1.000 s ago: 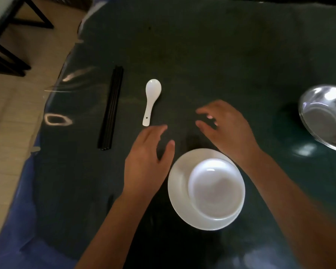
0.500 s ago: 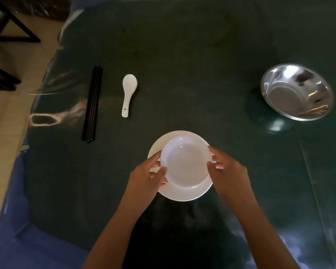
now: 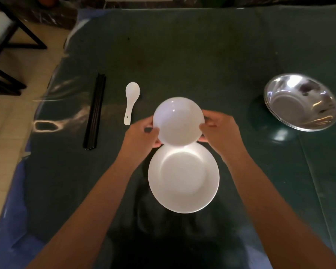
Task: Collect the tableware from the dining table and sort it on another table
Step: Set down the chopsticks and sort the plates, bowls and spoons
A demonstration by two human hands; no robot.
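From the head camera, both hands are on the white bowl [image 3: 178, 121]: the left hand [image 3: 143, 135] grips its left rim and the right hand [image 3: 218, 131] its right rim, fingers curled round the edge on each side. The bowl overlaps the far edge of the white plate [image 3: 183, 177], and its near rim covers a sliver of the plate's rim. Whether the bowl is touching the plate there I cannot tell. The plate lies flat on the dark green table [image 3: 182, 55], between the two forearms.

Left of the bowl, just beside the left hand's fingers, lies a white spoon [image 3: 131, 101], scoop pointing away, handle toward the person. Farther left a bundle of black chopsticks [image 3: 95, 111] lies straight, roughly parallel to the spoon and well apart from it. On the right side of the table sits a steel bowl [image 3: 302, 101], upright, well apart from the hands. A clear sheet over the table catches glare near the left edge. Beyond that edge stands a dark chair frame [image 3: 12, 43] on a pale floor.
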